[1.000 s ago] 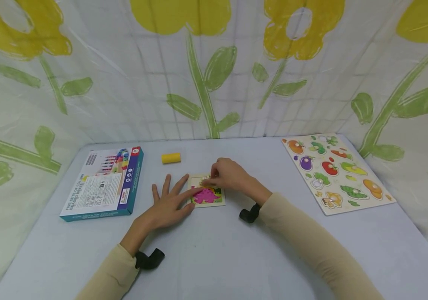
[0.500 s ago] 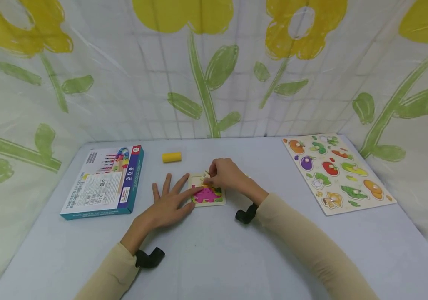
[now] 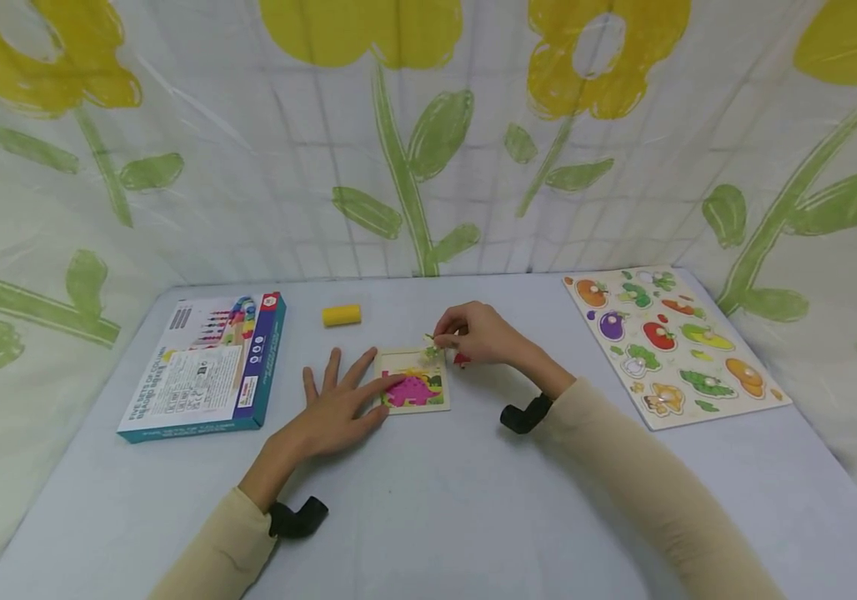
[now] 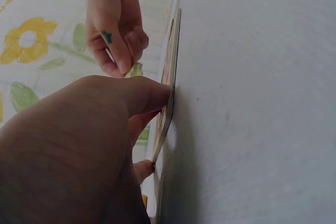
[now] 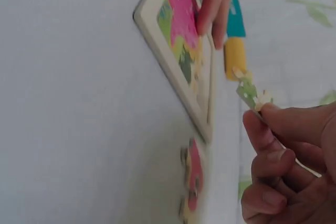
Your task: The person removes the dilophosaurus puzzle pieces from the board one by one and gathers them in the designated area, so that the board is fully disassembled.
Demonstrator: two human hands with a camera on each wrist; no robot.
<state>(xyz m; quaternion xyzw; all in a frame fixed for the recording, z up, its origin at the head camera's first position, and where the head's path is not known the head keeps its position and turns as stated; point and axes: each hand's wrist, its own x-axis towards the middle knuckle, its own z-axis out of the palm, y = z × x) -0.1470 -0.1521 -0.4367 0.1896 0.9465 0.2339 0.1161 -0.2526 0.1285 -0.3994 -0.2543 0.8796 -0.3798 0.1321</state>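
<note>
My left hand (image 3: 338, 417) lies with spread fingers at the left side of a small wooden jigsaw tray (image 3: 419, 409), its index finger across a pink dinosaur picture (image 3: 413, 392). The lower part of the picture is filled in; bare wood shows along the top. Between thumb and index finger, my right hand (image 3: 479, 333) pinches a green and cream jigsaw piece (image 5: 247, 92), held above the tray's upper right corner. Beside the tray, partly under the right hand, is a loose red-pink piece (image 3: 462, 359), which looks blurred in the right wrist view (image 5: 194, 169).
A yellow cylinder (image 3: 342, 315) lies behind the tray. On the left is a flat blue-edged box (image 3: 199, 375); a vegetable puzzle board (image 3: 642, 400) lies at the right. A flower-printed curtain (image 3: 248, 208) hangs behind the table.
The right hand has lifted from the tray and shifted right with the green and cream piece, uncovering the tray's top and the red-pink piece. My left hand stays put.
</note>
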